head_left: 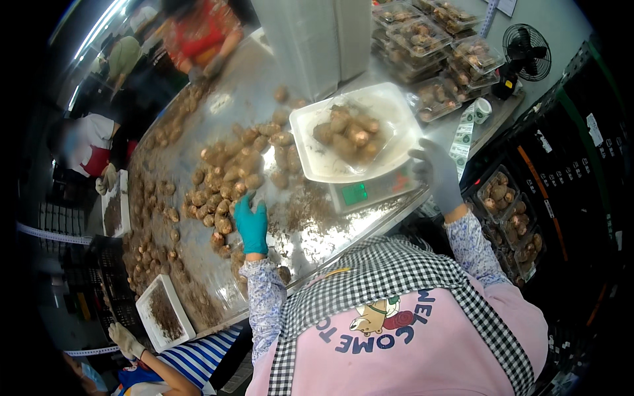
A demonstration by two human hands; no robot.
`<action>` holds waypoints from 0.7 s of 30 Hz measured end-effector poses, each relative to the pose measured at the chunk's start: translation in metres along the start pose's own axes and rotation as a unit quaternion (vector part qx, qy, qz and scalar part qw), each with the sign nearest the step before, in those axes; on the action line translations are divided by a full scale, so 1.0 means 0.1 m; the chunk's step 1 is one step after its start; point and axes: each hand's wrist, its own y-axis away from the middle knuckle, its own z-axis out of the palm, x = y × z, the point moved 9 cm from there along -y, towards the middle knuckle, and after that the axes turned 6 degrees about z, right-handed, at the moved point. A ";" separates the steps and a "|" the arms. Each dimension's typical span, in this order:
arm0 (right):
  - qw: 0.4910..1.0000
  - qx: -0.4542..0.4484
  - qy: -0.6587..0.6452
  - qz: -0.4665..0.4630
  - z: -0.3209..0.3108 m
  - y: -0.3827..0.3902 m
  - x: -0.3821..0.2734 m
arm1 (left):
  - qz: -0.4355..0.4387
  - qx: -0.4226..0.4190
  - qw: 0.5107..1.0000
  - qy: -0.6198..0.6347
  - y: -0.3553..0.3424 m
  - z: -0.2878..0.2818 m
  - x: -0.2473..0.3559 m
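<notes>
My left hand (251, 226), in a teal glove, reaches to the near edge of a heap of small brown taros (224, 181). Its thumb and fingers are apart, and I see nothing held in it. My right hand (437, 173), in a grey glove, is at the right rim of a white plastic tub (310, 162), its fingers spread against or just beside it. Several taros (347, 132) lie in the tub on a clear plastic container or sheet, partly hidden. Under the tub is a scale (380, 191) with a lit green display.
Packed clear boxes of taros (419, 39) are stacked at the back right, near a label roll (472, 122) and a black fan (526, 53). Dark crates (561, 171) stand at right. Co-workers, white trays (165, 313) and scattered taros line the metal table's (317, 241) left side.
</notes>
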 end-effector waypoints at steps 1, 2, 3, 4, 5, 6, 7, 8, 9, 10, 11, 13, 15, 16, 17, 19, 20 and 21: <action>0.998 -0.010 -0.054 0.021 0.10 -0.05 -0.02 | 0.025 0.008 1.000 0.007 -0.09 0.00 0.13; 0.993 -0.021 -0.107 0.042 0.20 -0.10 -0.03 | 0.038 0.022 0.999 0.031 -0.16 -0.02 0.24; 0.985 -0.011 -0.140 0.105 0.28 -0.18 0.02 | 0.055 0.036 0.996 0.057 -0.27 -0.03 0.43; 0.987 -0.025 -0.131 0.090 0.37 -0.27 -0.05 | 0.071 0.048 0.993 0.082 -0.37 -0.02 0.59; 0.989 -0.040 -0.122 0.076 0.45 -0.37 -0.10 | 0.094 0.055 0.982 0.151 -0.48 0.02 0.74; 0.990 -0.054 -0.114 0.062 0.49 -0.49 -0.11 | 0.118 0.065 0.978 0.160 -0.58 0.03 0.92; 0.995 -0.049 -0.092 -0.009 0.47 -0.54 -0.21 | 0.140 0.076 0.973 0.169 -0.65 -0.02 1.13; 0.994 -0.040 -0.070 -0.080 0.45 -0.56 -0.31 | 0.163 0.087 0.967 0.177 -0.71 -0.03 1.31; 0.986 -0.036 -0.025 -0.161 0.48 -0.46 -0.48 | 0.139 0.089 0.957 0.238 -0.81 0.03 1.34; 0.970 -0.033 0.020 -0.239 0.53 -0.34 -0.60 | 0.146 0.105 0.947 0.265 -0.83 0.00 1.49; 0.959 -0.067 0.046 -0.271 0.60 -0.29 -0.62 | 0.153 0.120 0.936 0.293 -0.84 -0.06 1.67; 0.883 -0.114 0.261 -0.372 0.87 -0.08 -0.54 | 0.202 0.148 0.933 0.258 -0.87 -0.08 1.82; 0.832 -0.102 0.335 -0.431 1.04 0.09 -0.48 | 0.258 0.068 0.936 0.230 -0.94 0.16 1.97; 0.846 -0.079 0.335 -0.408 1.07 0.19 -0.51 | 0.283 0.030 0.934 0.214 -0.95 0.28 2.00; 0.859 -0.057 0.334 -0.384 1.08 0.26 -0.49 | 0.267 -0.050 0.945 0.182 -0.98 0.61 1.83; 0.834 0.012 0.349 -0.427 1.01 0.42 -0.49 | 0.299 -0.072 0.923 0.230 -0.86 0.75 1.86; 0.820 0.046 0.355 -0.447 0.96 0.51 -0.48 | 0.308 -0.058 0.918 0.242 -0.87 0.79 1.80; 0.905 0.060 0.275 -0.319 0.77 0.41 -0.28 | 0.235 -0.105 0.921 0.291 -0.94 0.87 1.70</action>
